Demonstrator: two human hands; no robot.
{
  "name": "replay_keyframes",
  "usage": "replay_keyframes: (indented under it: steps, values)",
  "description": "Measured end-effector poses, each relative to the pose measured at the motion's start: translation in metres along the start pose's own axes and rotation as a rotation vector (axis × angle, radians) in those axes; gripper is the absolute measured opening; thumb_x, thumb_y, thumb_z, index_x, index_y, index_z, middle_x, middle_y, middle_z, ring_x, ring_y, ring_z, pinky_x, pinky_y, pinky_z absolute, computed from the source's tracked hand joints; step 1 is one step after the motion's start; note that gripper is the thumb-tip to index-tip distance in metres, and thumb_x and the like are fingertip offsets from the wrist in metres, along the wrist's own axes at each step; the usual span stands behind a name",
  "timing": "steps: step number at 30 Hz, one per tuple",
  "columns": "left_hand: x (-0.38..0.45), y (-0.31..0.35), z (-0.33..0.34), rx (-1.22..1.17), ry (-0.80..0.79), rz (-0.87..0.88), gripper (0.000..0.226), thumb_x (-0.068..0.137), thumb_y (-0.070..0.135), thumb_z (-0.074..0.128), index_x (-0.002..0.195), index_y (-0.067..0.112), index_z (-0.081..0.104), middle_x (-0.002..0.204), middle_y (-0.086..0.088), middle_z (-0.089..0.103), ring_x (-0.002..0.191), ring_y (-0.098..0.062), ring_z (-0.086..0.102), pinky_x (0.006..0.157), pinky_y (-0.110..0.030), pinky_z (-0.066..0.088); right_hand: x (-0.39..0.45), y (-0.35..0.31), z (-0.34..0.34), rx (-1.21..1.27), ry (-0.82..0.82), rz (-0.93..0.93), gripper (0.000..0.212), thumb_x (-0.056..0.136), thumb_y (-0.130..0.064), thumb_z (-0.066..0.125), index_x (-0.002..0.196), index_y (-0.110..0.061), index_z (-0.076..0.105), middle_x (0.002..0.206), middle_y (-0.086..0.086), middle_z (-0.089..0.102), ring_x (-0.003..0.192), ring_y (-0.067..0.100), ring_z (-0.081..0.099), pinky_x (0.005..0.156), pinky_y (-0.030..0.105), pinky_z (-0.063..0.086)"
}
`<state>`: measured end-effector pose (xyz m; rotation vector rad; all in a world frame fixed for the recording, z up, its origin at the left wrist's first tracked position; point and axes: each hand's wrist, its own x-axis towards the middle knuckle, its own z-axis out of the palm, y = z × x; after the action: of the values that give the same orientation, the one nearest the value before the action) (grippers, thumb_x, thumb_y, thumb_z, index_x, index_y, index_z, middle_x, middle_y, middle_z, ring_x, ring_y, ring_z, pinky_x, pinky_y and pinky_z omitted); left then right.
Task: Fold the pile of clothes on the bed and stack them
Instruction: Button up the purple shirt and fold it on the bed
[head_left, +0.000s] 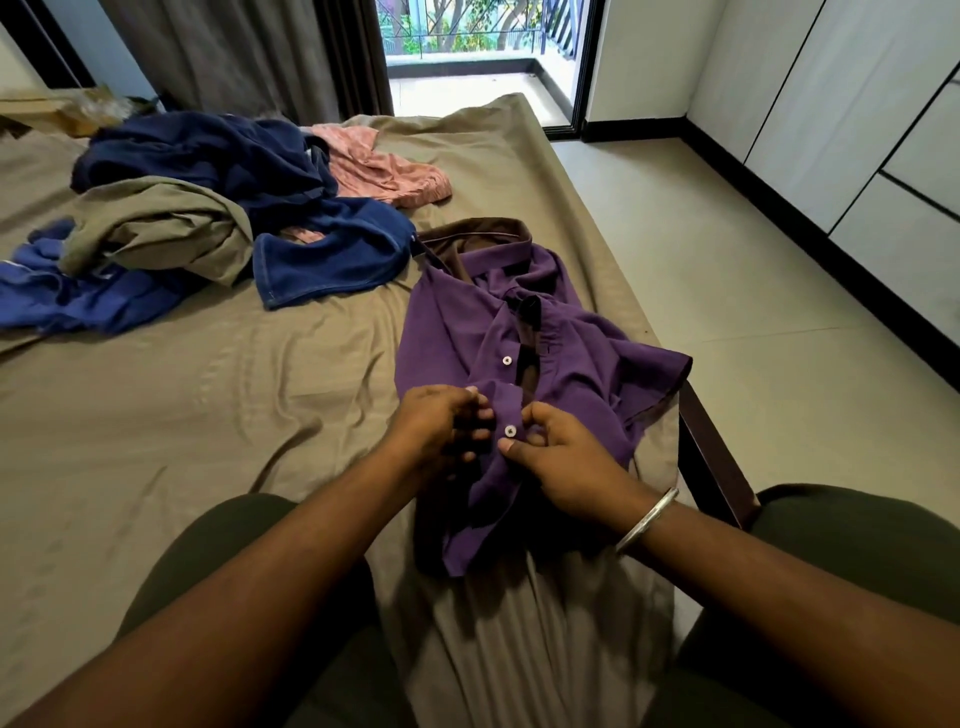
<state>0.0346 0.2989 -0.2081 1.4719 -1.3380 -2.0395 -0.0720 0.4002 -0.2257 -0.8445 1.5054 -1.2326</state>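
A purple button-up shirt (566, 338) with a brown inner collar lies face up near the bed's right edge, its placket partly undone. My left hand (441, 426) pinches the left side of the placket. My right hand (556, 452) pinches the right side just below a white button, with a silver bangle on its wrist. Farther back on the left lies the pile of clothes: dark blue garments (223, 156), an olive garment (166, 228), a lighter blue one (78, 291) and a pink patterned one (384, 166).
The bed is covered with a tan sheet (208, 389). Its dark wooden frame corner (711, 457) shows at the right. Beyond it is tiled floor (727, 291), white cupboards (883, 130) on the right wall, and an open balcony door (478, 57) with grey curtains.
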Motion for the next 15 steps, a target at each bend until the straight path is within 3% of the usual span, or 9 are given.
replay_keyframes:
  steps: [3, 7, 9, 11, 13, 15]
  values:
    - [-0.003, 0.001, 0.000, -0.005, -0.214, -0.087, 0.017, 0.093, 0.026, 0.059, 0.087, 0.013, 0.067, 0.066, 0.003, 0.064, 0.046, -0.007, 0.056, 0.044, -0.018, 0.042, 0.005, 0.003, 0.003, 0.049, -0.010, -0.065, 0.013, 0.095, 0.007, 0.052, 0.094, -0.006, 0.051, 0.086, 0.013, 0.065, 0.085, 0.019, 0.065, 0.080, 0.026, 0.053]
    - [0.002, -0.003, 0.004, -0.064, -0.217, 0.052, 0.016, 0.094, 0.011, 0.059, 0.085, 0.004, 0.071, 0.069, -0.003, 0.071, 0.056, -0.007, 0.065, 0.051, -0.014, 0.050, 0.006, 0.007, 0.002, 0.022, 0.016, -0.090, 0.008, 0.095, 0.004, 0.055, 0.099, -0.004, 0.055, 0.094, 0.022, 0.069, 0.094, 0.031, 0.069, 0.091, 0.037, 0.054]
    - [0.003, -0.004, 0.003, -0.075, -0.181, 0.087, 0.017, 0.093, 0.012, 0.061, 0.079, 0.006, 0.068, 0.054, -0.002, 0.062, 0.040, -0.007, 0.054, 0.038, -0.016, 0.041, 0.006, 0.008, 0.002, -0.046, 0.083, -0.105, 0.008, 0.093, 0.000, 0.060, 0.099, -0.003, 0.057, 0.085, 0.018, 0.071, 0.084, 0.028, 0.070, 0.083, 0.035, 0.055]
    - [0.008, -0.005, 0.002, -0.079, -0.081, 0.128, 0.024, 0.094, 0.017, 0.063, 0.071, 0.010, 0.061, 0.041, 0.002, 0.047, 0.029, -0.006, 0.036, 0.033, -0.012, 0.028, 0.006, 0.012, 0.002, -0.169, 0.193, -0.073, 0.017, 0.086, -0.004, 0.071, 0.089, -0.010, 0.056, 0.062, -0.003, 0.064, 0.062, 0.012, 0.060, 0.067, 0.029, 0.051]
    - [0.011, -0.003, 0.002, -0.075, 0.030, 0.197, 0.025, 0.093, 0.023, 0.065, 0.071, 0.013, 0.061, 0.041, 0.005, 0.050, 0.029, -0.004, 0.039, 0.035, -0.011, 0.030, 0.006, 0.017, 0.003, -0.257, 0.228, 0.030, 0.031, 0.074, -0.006, 0.082, 0.081, -0.017, 0.053, 0.053, -0.008, 0.058, 0.055, 0.010, 0.053, 0.062, 0.034, 0.051]
    - [0.013, -0.001, 0.001, -0.090, 0.101, 0.240, 0.023, 0.092, 0.025, 0.067, 0.073, 0.014, 0.064, 0.048, 0.004, 0.058, 0.033, -0.005, 0.047, 0.036, -0.013, 0.036, 0.004, 0.021, 0.007, -0.325, 0.171, 0.130, 0.034, 0.065, -0.007, 0.086, 0.079, -0.017, 0.056, 0.060, 0.001, 0.066, 0.061, 0.016, 0.059, 0.068, 0.042, 0.056]
